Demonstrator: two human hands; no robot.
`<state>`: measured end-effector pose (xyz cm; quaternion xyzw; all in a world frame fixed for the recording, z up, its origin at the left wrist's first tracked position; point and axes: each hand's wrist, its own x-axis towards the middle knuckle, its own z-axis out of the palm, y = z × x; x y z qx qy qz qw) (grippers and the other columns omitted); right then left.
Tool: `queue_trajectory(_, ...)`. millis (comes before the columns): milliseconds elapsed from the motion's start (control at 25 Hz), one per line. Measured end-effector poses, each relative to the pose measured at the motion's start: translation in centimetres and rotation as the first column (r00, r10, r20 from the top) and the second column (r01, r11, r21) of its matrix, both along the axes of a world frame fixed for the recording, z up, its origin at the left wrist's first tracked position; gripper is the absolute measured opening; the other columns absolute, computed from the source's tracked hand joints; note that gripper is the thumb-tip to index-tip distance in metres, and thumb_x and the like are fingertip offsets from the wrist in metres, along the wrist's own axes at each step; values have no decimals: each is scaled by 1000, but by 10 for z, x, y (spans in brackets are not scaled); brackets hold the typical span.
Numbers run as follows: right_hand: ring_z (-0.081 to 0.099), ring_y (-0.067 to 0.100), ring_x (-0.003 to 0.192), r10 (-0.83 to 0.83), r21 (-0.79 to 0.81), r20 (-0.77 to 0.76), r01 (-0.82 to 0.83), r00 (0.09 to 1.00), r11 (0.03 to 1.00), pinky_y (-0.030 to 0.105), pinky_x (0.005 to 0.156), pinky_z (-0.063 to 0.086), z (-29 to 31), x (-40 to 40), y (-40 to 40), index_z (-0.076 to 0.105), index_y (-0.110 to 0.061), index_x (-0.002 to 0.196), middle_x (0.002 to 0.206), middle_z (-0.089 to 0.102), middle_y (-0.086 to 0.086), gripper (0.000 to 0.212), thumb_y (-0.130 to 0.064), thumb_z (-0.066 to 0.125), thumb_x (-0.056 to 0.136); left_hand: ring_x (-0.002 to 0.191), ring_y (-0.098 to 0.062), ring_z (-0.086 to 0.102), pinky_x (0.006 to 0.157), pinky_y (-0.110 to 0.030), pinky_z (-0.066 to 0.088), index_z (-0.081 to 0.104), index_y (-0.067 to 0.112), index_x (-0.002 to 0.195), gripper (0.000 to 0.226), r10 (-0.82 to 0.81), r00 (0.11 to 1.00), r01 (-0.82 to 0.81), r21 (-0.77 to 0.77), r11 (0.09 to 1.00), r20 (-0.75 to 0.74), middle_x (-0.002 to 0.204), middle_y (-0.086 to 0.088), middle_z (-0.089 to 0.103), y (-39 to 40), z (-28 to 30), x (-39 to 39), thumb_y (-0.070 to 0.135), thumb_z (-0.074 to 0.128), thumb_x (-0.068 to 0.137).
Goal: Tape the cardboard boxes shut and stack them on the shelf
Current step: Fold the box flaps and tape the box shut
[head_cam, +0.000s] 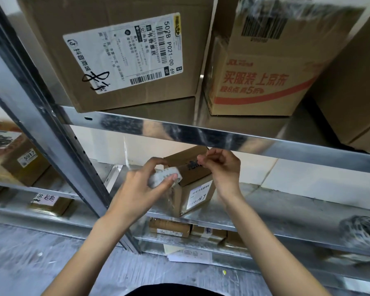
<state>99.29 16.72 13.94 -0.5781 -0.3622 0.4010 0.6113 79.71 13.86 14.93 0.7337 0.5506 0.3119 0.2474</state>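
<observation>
Gripping tape roll [165, 177]: left hand [140, 189] | right hand [220, 165] pinches tape end | small box [192, 184] upright

Above hands: metal shelf beam [201, 133] is crossing just over them.
Left: slanted upright post [58, 144] is blocking.
Right: bare shelf surface [286, 201] is lying open beside small box [192, 180].

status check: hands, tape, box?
Left hand grips tape roll. Right hand pinches the tape's end above the small box. Box on shelf, nothing blocking.
</observation>
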Motion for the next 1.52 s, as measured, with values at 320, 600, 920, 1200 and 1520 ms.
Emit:
queue_trajectory(320,66,11,80,-105,-78,125,115,987,990,25,79,46,-1,21,26,67,-17,79,80,71,-3,17,-10,80,70,75,-26,67,59,-30,50,54,37,111,55,21,925,56,192,980,-379,76,1,69,21,-9,1,76,30,80)
queue_trajectory(600,60,26,97,-93,-81,237,115,967,990,29,81,45,-10,21,44,62,0,101,105,65,17,26,-3,72,78,92,-24,64,65,-25,37,55,31,122,43,66,671,103,181,978,-739,101,0,63,39,3,31,56,32,96)
queue_trajectory(920,56,46,95,-63,-190,299,124,952,974,25,57,44,-14,25,45,53,28,94,101,60,38,29,7,65,78,101,-27,59,71,-27,36,53,23,125,38,-26,551,184,91,979,-834,113,-5,60,57,9,49,45,35,99)
queue_trajectory(1200,56,11,73,-103,-153,297,154,949,976,2,60,38,-37,23,50,63,12,95,98,67,23,22,0,70,78,99,-27,60,71,-27,38,56,21,121,37,-73,553,208,52,977,-830,111,-5,61,63,13,51,44,38,99)
queue_trajectory(1520,58,23,101,-153,-359,158,201,975,911,35,86,47,-54,25,68,62,-5,109,109,64,9,34,-16,71,78,100,-28,60,70,-26,36,56,21,121,36,-73,551,210,54,976,-831,111,-6,62,62,12,51,43,39,98)
